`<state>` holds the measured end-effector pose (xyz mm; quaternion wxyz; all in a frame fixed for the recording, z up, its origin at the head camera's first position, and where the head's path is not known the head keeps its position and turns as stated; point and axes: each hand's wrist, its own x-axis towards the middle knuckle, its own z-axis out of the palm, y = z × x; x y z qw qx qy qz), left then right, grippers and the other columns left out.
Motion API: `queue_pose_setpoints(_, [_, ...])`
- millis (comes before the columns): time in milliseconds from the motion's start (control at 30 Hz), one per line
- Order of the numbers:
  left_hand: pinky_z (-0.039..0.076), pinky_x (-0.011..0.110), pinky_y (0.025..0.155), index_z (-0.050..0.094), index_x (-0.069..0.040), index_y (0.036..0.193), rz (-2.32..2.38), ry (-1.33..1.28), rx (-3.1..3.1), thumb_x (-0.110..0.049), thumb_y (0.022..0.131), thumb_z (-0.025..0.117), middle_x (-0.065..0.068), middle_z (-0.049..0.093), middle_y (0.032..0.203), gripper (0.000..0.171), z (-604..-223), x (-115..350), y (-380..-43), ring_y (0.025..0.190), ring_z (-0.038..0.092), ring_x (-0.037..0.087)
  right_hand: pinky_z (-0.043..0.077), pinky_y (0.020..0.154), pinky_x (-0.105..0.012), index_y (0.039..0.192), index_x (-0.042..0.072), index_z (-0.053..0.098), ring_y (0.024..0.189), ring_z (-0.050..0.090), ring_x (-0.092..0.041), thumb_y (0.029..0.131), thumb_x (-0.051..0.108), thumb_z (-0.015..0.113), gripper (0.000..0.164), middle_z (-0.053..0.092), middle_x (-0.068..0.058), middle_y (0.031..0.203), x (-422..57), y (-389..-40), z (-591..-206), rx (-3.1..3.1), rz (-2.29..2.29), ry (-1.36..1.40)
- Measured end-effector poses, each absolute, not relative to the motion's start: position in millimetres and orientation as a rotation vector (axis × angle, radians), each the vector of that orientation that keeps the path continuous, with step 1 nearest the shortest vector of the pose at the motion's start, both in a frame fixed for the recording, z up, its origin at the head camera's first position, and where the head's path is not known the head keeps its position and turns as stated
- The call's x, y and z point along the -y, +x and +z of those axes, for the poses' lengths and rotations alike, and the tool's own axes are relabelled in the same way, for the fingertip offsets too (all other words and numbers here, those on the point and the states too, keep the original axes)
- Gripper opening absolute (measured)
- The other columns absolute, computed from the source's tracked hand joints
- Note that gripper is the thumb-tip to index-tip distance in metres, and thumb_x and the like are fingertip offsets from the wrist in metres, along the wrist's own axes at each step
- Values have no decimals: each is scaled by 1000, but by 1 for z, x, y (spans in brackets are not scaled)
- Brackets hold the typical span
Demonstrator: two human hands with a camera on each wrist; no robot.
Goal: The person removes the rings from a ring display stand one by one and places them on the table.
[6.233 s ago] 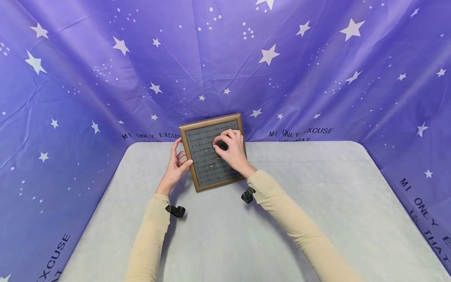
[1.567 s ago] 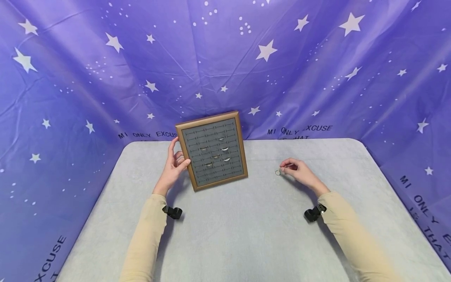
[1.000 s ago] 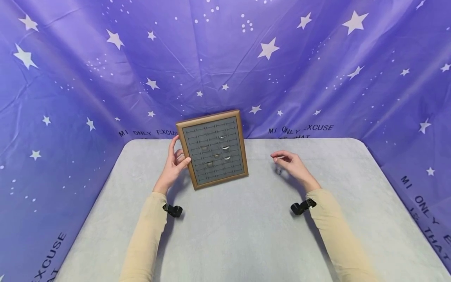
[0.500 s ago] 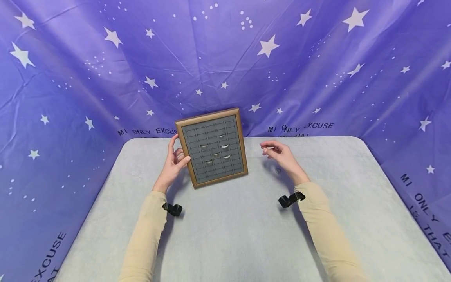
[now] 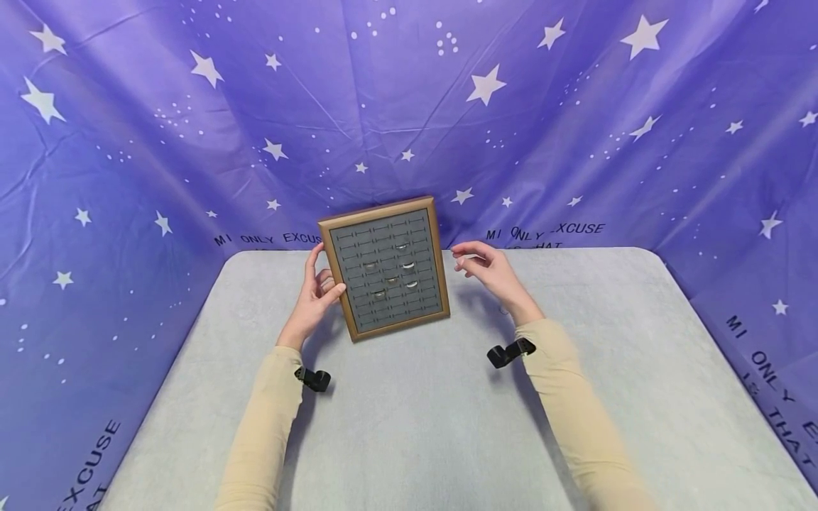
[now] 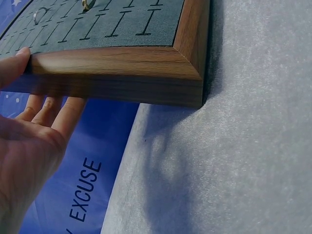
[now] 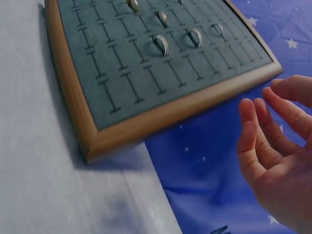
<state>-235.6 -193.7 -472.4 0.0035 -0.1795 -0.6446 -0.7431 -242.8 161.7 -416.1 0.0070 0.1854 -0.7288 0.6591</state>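
Note:
A wooden-framed ring display board point(image 5: 418, 306) with a grey slotted pad leans up at the back of the table. Several rings sit in its slots, among them a silver ring point(image 7: 160, 45) and a gold ring point(image 7: 162, 19). My left hand point(image 5: 313, 298) grips the board's left side, thumb on the front of the frame and fingers behind it. To the right of the board my right hand point(image 5: 495, 277) hovers with loosely bent fingers and nothing in them. On the table by the right wrist lies a thin loose ring point(image 5: 504, 310).
The grey table point(image 5: 409, 426) reaches toward me and out to both sides. A purple star-printed cloth point(image 5: 409, 92) hangs behind the table and along its sides, close behind the board. Each wrist wears a small black camera.
My right hand has left the loose ring on the table and moved left and back, toward the board. Since the earliest frame more rings show in the board. My left hand keeps its hold.

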Motion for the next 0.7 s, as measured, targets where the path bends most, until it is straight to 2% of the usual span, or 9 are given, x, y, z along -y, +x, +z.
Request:
queue_pose_setpoints(67, [55,29,75,8,-33,154,-2333,-573,2012,8,94,55,8,56,113,86,-472,194,-236,94,63,15,51,73,-32,121,-13,56,83,63,-19,95,-2,56,28,64,-11,106,-155,-241,-409,2288,2059,587])
queue_pose_setpoints(167, [55,30,77,9,-33,154,-2338,-591,2005,9,94,54,7,56,113,86,-472,194,-236,94,63,15,51,72,-32,120,-17,55,84,62,-28,94,-6,55,28,61,-27,108,-145,-237,-394,2308,2050,614])
queue_pose_setpoints(267, [55,32,79,9,-33,153,-2350,-596,2007,9,94,53,7,56,114,85,-471,195,-236,96,63,15,50,69,-29,119,-17,55,86,61,-40,94,-7,55,28,56,-35,113,-139,-245,-398,2301,2066,643])
queue_pose_setpoints(400, [55,32,80,10,-34,152,-2365,-593,2014,10,94,53,7,56,114,85,-470,195,-236,97,63,16,50,70,-31,120,-13,58,90,58,-47,94,-4,57,27,58,-31,115,-132,-256,-402,2287,2092,642])
queue_pose_setpoints(600, [56,32,78,11,-35,152,-2367,-590,2026,11,94,53,7,56,113,85,-470,196,-237,97,63,16,50,74,-37,119,-9,60,89,63,-30,94,1,59,27,60,-27,115,-122,-262,-395,2308,2036,685])
queue_pose_setpoints(700, [56,32,77,11,-35,152,-2361,-589,2032,11,94,53,6,56,114,85,-470,196,-238,96,63,16,50,73,-37,118,-10,60,90,61,-33,94,-1,58,26,60,-28,114,-116,-263,-393,2317,2030,719])
